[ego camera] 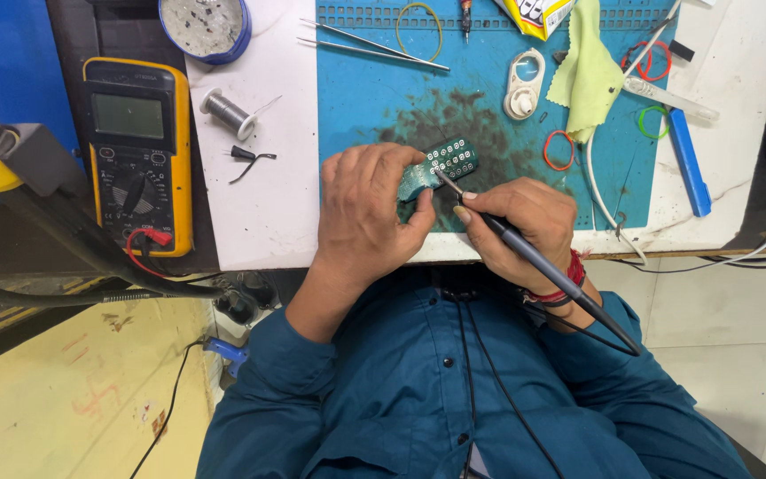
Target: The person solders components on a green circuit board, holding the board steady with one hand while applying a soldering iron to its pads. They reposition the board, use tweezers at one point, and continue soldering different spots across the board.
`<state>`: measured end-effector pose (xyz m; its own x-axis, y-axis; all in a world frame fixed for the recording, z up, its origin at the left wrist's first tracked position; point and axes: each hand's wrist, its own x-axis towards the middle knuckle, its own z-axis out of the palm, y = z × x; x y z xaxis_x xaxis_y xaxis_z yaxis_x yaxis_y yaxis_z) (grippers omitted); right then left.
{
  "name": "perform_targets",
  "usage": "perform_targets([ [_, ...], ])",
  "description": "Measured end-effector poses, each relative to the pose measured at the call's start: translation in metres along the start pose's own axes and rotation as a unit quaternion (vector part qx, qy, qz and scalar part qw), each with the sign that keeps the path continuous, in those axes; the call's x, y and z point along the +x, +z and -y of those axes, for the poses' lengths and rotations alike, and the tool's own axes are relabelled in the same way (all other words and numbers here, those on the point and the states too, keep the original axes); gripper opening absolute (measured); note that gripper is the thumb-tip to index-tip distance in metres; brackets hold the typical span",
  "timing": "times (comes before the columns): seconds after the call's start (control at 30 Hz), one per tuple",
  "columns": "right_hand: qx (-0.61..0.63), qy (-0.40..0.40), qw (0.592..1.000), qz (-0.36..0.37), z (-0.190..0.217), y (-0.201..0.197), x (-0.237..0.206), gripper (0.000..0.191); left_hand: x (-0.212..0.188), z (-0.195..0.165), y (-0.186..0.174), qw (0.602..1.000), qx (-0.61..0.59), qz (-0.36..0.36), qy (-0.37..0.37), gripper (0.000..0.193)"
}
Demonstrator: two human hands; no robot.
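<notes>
Place: electronics repair workbench, probably a small workshop | Signs: yellow multimeter (139,151), solder spool (228,113), tweezers (372,43), blue work mat (361,98), green circuit board (443,162) under a soldering iron (525,248)

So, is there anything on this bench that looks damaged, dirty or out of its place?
Yes. The blue mat has a dark, blotchy stain in its middle, behind the green circuit board that the left hand holds and the right hand works with a soldering iron. Rubber bands lie scattered on it.
</notes>
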<state>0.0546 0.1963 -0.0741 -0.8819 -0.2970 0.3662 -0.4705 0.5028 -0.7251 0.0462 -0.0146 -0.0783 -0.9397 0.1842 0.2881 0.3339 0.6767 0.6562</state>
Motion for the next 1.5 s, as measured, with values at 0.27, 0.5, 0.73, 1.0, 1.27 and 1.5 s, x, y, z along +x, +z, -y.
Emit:
perform_targets([
  [0.27,0.006,-0.003,1.0,0.007,-0.001,0.0,0.0,0.019,0.0,-0.001,0.0,1.0,0.002,0.0,0.002,0.039],
  [0.5,-0.004,-0.002,1.0,0.001,0.0,0.001,0.0,0.021,0.0,-0.001,-0.001,1.0,0.004,0.003,0.0,0.039],
  [0.73,-0.013,0.018,1.0,-0.008,0.002,0.0,0.001,0.021,0.001,-0.001,-0.001,1.0,0.003,0.002,0.001,0.038],
  [1.0,-0.01,-0.001,1.0,0.005,0.001,-0.002,0.006,0.022,0.005,-0.002,-0.003,1.0,-0.001,0.001,0.0,0.038],
  [1.27,-0.011,0.006,1.0,-0.004,0.003,-0.004,0.01,0.023,0.009,-0.003,-0.005,1.0,0.004,0.003,0.0,0.038],
  [1.5,-0.007,0.004,1.0,-0.011,0.004,-0.005,0.009,0.021,0.008,-0.004,-0.005,1.0,0.003,-0.002,0.007,0.038],
])
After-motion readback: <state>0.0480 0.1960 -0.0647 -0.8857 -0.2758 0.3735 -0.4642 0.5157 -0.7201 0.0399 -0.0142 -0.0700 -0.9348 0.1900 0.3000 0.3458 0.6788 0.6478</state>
